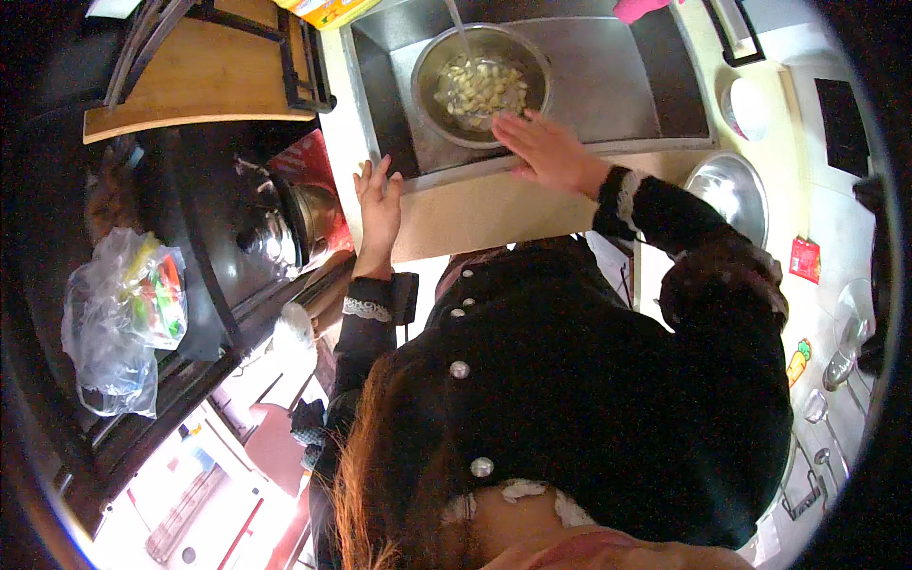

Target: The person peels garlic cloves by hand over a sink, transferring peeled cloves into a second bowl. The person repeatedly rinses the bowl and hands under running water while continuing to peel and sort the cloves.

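A round stainless steel bowl (422, 89) stands in the left part of a metal sink (605, 78). Small pale yellowish food pieces (481, 89) lie in it, and a stream of water (458, 25) runs down into the bowl. My right hand (545, 149) is over the bowl's near right rim, fingers extended and holding nothing; whether it touches the rim I cannot tell. My left hand (379, 203) is raised beside the sink's near left corner, empty, with its fingers spread.
On the right of the counter are a second metal bowl (727, 196) and a white bowl (744, 109). A wooden board (206, 71) in a black frame stands at the upper left. Below it are a metal pot (313, 217) and clear plastic bags (117, 335) on a dark surface.
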`<move>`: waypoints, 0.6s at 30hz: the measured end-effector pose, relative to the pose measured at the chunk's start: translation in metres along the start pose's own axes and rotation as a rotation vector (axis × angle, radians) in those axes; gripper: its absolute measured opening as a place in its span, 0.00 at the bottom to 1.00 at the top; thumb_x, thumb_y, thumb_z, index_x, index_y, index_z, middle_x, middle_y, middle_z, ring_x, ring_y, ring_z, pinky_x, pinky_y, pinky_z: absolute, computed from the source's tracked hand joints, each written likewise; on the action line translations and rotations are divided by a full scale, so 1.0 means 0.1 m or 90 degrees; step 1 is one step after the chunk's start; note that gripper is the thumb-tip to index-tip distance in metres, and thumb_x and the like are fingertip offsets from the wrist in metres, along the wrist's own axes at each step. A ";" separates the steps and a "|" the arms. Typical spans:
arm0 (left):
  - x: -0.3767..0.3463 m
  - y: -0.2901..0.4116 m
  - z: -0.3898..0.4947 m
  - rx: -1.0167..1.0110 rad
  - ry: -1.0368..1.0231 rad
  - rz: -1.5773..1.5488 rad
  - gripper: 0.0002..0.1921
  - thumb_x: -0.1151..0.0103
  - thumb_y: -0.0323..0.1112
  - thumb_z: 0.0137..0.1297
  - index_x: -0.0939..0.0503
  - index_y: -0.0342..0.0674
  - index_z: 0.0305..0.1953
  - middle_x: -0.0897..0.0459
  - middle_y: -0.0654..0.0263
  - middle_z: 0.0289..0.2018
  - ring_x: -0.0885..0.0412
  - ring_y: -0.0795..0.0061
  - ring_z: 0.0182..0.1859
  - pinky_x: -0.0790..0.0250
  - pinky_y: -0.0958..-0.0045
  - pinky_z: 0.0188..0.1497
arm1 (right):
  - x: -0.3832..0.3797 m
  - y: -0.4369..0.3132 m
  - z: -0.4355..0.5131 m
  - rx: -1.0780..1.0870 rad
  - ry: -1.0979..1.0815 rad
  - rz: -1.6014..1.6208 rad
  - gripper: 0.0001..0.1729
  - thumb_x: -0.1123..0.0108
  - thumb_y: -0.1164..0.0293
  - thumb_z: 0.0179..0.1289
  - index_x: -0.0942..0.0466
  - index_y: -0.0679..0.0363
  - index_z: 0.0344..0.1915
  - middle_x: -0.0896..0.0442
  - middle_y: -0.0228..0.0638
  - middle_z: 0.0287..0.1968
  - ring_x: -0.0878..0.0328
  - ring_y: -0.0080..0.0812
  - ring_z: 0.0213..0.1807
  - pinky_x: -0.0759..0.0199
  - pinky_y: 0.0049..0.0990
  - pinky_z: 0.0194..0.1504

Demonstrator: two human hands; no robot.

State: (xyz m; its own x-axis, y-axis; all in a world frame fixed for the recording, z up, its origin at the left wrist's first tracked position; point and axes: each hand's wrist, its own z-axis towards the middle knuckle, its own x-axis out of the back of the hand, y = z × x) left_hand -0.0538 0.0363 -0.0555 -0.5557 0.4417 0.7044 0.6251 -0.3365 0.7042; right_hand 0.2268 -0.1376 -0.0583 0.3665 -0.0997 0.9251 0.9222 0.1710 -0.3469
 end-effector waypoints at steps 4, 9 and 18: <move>-0.24 0.14 0.33 -0.002 -0.049 -0.065 0.20 0.48 0.40 0.63 0.28 0.47 0.56 0.40 0.42 0.61 0.49 0.44 0.67 0.56 0.57 0.67 | -0.03 -0.30 -0.31 0.160 -0.038 0.055 0.39 0.42 0.58 0.55 0.42 0.59 0.64 0.42 0.36 0.67 0.50 0.34 0.70 0.58 0.40 0.68; -0.34 0.61 0.63 -0.072 -0.148 -0.085 0.22 0.49 0.41 0.65 0.31 0.40 0.58 0.38 0.47 0.61 0.42 0.54 0.64 0.50 0.64 0.65 | 0.02 0.06 -0.35 -0.025 -0.120 0.092 0.34 0.46 0.58 0.58 0.39 0.57 0.63 0.44 0.38 0.68 0.50 0.38 0.70 0.57 0.41 0.68; -0.69 1.55 1.78 0.210 -0.304 -0.640 0.15 0.56 0.36 0.67 0.28 0.33 0.48 0.23 0.62 0.43 0.27 0.72 0.45 0.35 0.74 0.49 | 0.53 0.31 -0.67 -0.445 0.128 -0.074 0.23 0.52 0.61 0.65 0.30 0.68 0.51 0.47 0.51 0.67 0.47 0.49 0.67 0.50 0.39 0.64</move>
State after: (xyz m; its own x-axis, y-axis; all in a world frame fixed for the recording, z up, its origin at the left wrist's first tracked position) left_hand 0.1791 0.1011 -0.0110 -0.6636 0.6786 -0.3148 0.1706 0.5470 0.8196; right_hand 0.2828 -0.2032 -0.0306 0.2158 -0.2678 0.9390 0.7949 -0.5103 -0.3283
